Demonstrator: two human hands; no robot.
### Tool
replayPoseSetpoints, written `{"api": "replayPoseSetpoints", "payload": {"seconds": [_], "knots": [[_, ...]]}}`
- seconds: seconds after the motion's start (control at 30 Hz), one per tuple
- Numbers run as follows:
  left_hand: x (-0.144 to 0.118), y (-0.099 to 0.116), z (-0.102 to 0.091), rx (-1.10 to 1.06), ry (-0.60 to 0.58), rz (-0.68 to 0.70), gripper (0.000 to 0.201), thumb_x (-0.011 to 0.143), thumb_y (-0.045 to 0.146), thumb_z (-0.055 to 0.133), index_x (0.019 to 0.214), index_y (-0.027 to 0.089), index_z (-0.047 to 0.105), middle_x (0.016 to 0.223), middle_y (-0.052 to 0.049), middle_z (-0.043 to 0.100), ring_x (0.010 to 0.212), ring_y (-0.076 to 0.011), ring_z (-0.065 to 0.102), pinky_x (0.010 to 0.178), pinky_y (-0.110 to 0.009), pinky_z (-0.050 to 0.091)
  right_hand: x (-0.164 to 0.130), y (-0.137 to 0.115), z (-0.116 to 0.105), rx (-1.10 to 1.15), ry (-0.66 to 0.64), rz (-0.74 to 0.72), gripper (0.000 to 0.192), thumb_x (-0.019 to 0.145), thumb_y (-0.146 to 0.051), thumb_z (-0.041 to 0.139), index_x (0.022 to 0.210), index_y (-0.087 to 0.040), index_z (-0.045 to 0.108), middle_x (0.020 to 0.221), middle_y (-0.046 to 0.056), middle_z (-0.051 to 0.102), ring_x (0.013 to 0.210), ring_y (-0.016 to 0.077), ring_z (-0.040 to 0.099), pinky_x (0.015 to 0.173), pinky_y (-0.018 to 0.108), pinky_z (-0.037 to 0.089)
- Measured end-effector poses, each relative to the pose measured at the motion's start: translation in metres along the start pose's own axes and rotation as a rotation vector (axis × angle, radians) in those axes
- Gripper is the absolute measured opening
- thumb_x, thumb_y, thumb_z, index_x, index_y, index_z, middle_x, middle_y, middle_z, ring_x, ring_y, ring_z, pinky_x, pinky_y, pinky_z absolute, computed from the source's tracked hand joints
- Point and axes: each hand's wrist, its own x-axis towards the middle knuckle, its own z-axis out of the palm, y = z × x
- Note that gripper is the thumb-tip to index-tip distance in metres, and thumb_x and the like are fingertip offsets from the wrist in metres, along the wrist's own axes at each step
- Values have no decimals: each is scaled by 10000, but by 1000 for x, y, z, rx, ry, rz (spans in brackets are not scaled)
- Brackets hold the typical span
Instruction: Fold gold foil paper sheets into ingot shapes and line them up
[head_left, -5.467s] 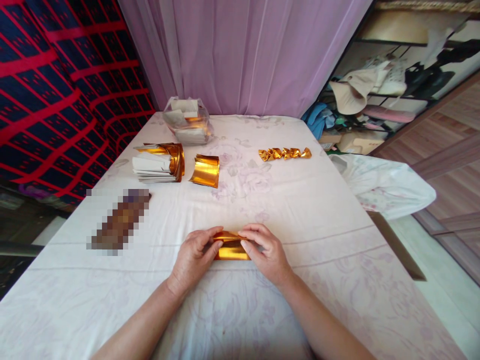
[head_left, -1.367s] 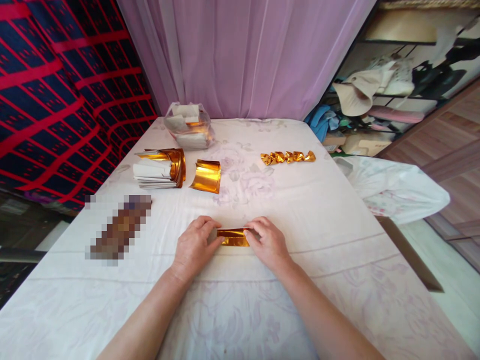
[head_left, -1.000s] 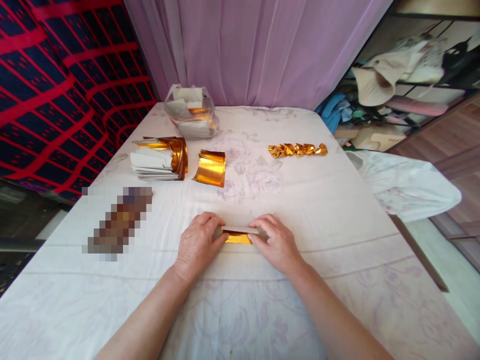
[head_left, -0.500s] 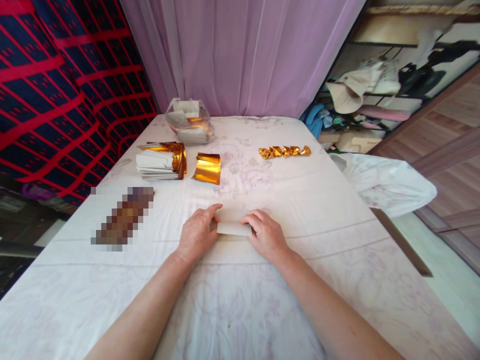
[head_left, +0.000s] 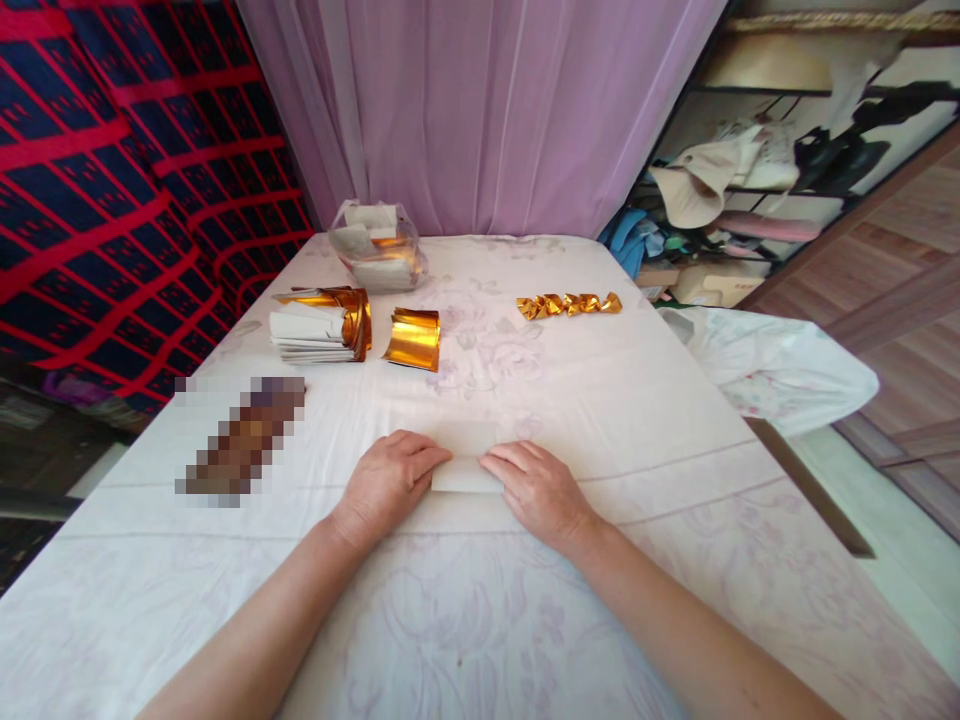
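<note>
A whitish sheet of paper (head_left: 466, 476), with its near part curled or folded over, lies on the table between my two hands. At its left end, my left hand (head_left: 388, 480) is closed on the paper with thumb and fingers pressed together. My right hand (head_left: 541, 492) is closed on the right end, its fingertips on top of the sheet. The thumb of my right hand is mostly hidden. Just beyond lies a small curved stack of gold foil paper (head_left: 414, 338). Left of that stands a larger fanned stack of gold and white paper sheets (head_left: 319, 332).
A row of folded gold foil pieces (head_left: 568, 305) lies at the back right. A clear plastic bag (head_left: 379, 250) of paper stands at the back left. A blurred-out item (head_left: 247, 435) rests on the left. White fabric (head_left: 787, 365) hangs beyond the table's right edge.
Both hands have moved slightly towards me along with the near fold of the paper. My left fingers, raised before, now press down on it.
</note>
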Motion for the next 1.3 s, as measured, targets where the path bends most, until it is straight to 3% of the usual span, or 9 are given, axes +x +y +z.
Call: {"api": "replayPoseSetpoints", "payload": {"seconds": [0.17,0.4,0.6,0.83,0.97,1.3], "knots": [[-7,1,-5,85,-14,101,307,874,109,551,1125,222,687,1031,-64,716,931,-233,641,745,-356,509,0,-3,-3,-1,-19,3,379,810,-11,483,1077,-194,680,1020,79,691,889,202,613,821,343,538],[-8,9,-13,71,-113,81,358,847,201,632,1204,182,643,1135,-98,674,1024,-278,608,833,-426,499,1,-4,-4,45,-61,32,401,771,8,494,1078,-172,678,1033,89,674,915,220,592,828,363,535],[-9,12,-13,38,-123,71,377,887,343,629,1257,271,633,1171,-86,637,1058,-284,573,864,-448,475,1,-7,-7,87,-86,69,395,780,-13,512,1105,-176,667,1048,96,654,943,230,579,830,390,524],[-11,17,-9,39,-108,39,390,879,333,636,1257,241,630,1214,-102,610,1098,-297,550,898,-468,465,3,-16,-11,77,-172,141,489,784,-86,598,1263,-179,607,1120,111,618,1011,254,548,882,427,488],[-11,21,-7,40,-71,43,363,891,352,618,1220,199,643,1185,-102,629,1100,-294,543,920,-466,455,4,-21,-11,36,-205,184,452,792,-169,660,1241,-217,632,1119,108,609,1003,261,544,858,421,474],[-11,20,-10,48,-62,29,318,862,279,661,1164,181,666,1104,-77,696,1029,-276,579,884,-441,461,-3,-20,-15,-8,-184,215,372,820,-164,640,1192,-163,643,1127,97,644,1020,247,561,850,396,450]]}}
